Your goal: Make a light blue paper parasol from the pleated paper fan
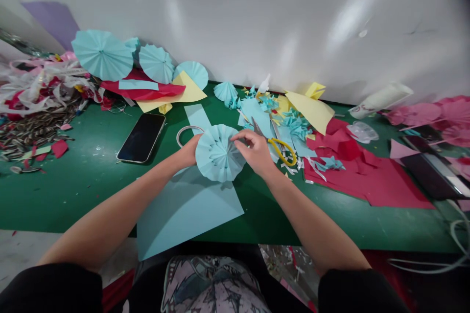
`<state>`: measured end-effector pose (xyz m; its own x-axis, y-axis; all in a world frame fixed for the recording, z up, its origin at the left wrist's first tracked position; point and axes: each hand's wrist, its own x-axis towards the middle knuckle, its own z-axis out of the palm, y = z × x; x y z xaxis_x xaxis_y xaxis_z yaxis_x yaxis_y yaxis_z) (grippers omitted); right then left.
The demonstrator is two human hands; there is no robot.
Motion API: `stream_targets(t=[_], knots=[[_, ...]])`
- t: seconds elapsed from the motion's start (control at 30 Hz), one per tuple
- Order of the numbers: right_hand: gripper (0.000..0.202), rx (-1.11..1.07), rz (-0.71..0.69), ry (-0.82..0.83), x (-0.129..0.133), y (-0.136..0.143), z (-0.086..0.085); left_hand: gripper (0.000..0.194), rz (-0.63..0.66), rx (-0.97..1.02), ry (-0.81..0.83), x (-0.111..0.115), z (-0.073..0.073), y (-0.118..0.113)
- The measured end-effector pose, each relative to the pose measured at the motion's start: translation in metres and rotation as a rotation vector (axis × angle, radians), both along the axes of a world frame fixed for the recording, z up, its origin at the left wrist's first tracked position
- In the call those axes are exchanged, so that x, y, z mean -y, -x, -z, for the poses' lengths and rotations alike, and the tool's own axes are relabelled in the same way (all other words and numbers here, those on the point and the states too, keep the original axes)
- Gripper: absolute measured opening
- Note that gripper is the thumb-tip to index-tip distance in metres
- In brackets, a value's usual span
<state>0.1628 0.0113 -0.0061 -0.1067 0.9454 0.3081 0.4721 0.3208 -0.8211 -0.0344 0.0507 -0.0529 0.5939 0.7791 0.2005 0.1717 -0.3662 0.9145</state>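
A light blue pleated paper rosette (220,156) with small cut-outs around its centre is held up in front of me. My left hand (191,150) grips its left edge, with most of the fingers hidden behind the paper. On the upper right edge, my right hand (253,149) pinches the rosette between thumb and fingers. Below it lies a flat light blue sheet (187,210) reaching over the table's front edge. Just right of my right hand are scissors with yellow handles (282,151). A roll of tape or ring (182,133) shows partly behind my left hand.
A phone (142,138) lies at left on the green table (91,195). Finished blue rosettes (103,56) lean on the back wall. Blue scraps (295,124), red paper (367,181) and a dark device (436,173) lie right. Ribbons and wires (40,88) pile up far left.
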Motion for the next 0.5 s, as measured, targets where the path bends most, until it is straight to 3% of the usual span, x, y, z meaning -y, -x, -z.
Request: stream_targets(t=[0.2,0.5], knots=[[0.028,0.11,0.018,-0.058,0.009,0.002,-0.006,0.03,0.01,0.05,-0.04,0.003,-0.007,-0.003],[0.042,0.182,0.008,0.055,0.006,-0.002,-0.005,0.045,0.042,0.078,-0.061,0.008,-0.018,-0.006]])
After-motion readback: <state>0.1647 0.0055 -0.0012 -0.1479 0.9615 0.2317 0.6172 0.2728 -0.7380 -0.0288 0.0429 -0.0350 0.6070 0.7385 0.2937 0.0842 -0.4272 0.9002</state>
